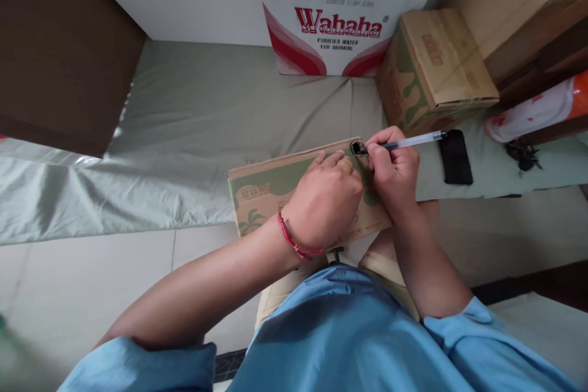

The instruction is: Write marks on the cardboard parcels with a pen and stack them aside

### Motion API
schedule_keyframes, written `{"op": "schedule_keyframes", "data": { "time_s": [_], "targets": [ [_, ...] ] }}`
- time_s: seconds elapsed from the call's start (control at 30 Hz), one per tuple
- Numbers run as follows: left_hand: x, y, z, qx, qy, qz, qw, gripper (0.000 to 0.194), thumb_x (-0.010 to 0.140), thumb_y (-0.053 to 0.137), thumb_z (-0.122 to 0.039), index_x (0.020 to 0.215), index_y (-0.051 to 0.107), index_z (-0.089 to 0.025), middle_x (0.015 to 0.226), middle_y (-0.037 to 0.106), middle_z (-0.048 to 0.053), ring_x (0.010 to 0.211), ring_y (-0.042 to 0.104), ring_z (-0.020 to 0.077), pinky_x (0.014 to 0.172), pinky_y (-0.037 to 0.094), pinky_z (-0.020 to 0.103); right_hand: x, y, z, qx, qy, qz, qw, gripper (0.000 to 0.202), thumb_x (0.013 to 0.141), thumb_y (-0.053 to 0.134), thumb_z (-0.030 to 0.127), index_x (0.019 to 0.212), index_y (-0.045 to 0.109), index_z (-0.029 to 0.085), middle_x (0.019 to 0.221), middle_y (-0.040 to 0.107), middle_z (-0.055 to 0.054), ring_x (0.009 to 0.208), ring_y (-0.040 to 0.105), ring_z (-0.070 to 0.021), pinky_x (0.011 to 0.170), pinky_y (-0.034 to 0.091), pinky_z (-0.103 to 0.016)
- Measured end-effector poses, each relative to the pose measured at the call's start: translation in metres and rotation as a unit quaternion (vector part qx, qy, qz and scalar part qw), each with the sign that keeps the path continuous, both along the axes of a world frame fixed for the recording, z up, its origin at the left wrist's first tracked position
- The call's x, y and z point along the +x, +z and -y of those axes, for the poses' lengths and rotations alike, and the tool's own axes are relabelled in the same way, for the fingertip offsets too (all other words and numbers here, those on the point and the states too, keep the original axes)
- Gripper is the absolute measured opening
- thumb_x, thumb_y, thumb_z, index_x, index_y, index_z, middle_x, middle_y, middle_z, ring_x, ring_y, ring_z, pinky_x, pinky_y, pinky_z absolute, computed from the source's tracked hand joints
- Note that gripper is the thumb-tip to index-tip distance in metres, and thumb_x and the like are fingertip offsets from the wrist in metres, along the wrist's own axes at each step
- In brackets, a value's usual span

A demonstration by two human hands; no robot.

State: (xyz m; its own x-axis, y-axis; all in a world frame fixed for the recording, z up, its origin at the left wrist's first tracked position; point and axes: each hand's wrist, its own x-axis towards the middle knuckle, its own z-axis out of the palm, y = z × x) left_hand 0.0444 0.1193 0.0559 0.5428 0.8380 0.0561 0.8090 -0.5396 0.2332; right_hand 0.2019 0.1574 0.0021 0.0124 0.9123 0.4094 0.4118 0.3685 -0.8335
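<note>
A brown and green cardboard box (275, 180) lies tilted at the edge of the cloth-covered surface, in front of my body. My left hand (328, 193), with a ring and a red string bracelet, rests on its printed face, fingers bent and pressed against the cardboard. Near the box's upper right corner is a small dark hole (356, 147) with rough edges. Pinched in my right hand (394, 165) is a pen (416, 140) with a clear barrel, its tip at the edge of that hole.
Behind stand a white Wahaba-type water carton (340, 24) and a smaller brown box (441, 61). A black phone (455, 158), keys (524, 157) and a red-white cylinder (537, 111) lie to the right. A large dark brown box (59, 43) stands left on the pale green cloth (184, 116).
</note>
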Motion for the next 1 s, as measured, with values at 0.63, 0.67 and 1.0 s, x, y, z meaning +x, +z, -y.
{"op": "schedule_keyframes", "data": {
  "time_s": [0.63, 0.67, 1.0],
  "targets": [
    [-0.0013, 0.0011, -0.0009, 0.001, -0.006, 0.001, 1.0, 0.021, 0.099, 0.058, -0.009, 0.095, 0.078, -0.009, 0.106, 0.08, 0.02, 0.115, 0.077, 0.0362, 0.108, 0.063, 0.052, -0.0013, 0.0053, 0.0021, 0.028, -0.049, 0.029, 0.998, 0.016, 0.092, 0.054, 0.023, 0.076, 0.058, 0.023, 0.067, 0.056, 0.005, 0.063, 0.049, -0.0118, 0.063, 0.039, -0.028],
    [-0.0012, 0.001, -0.0011, 0.0, -0.005, 0.0, 1.0, 0.02, 0.099, 0.058, -0.009, 0.095, 0.078, -0.009, 0.107, 0.08, 0.02, 0.114, 0.077, 0.0362, 0.107, 0.063, 0.052, -0.0014, 0.0059, 0.002, 0.028, -0.047, 0.034, 0.998, 0.016, 0.092, 0.054, 0.023, 0.076, 0.058, 0.023, 0.067, 0.056, 0.005, 0.063, 0.049, -0.0119, 0.063, 0.04, -0.028],
    [-0.0002, 0.0027, -0.0006, -0.012, 0.0, -0.008, 1.0, 0.019, 0.099, 0.059, -0.008, 0.095, 0.078, -0.01, 0.107, 0.08, 0.02, 0.119, 0.077, 0.0362, 0.111, 0.063, 0.054, 0.0005, -0.0004, 0.0, 0.037, -0.086, 0.042, 0.995, 0.014, 0.098, 0.054, 0.024, 0.085, 0.058, 0.024, 0.072, 0.057, 0.003, 0.067, 0.056, -0.0137, 0.07, 0.046, -0.03]
  ]
}}
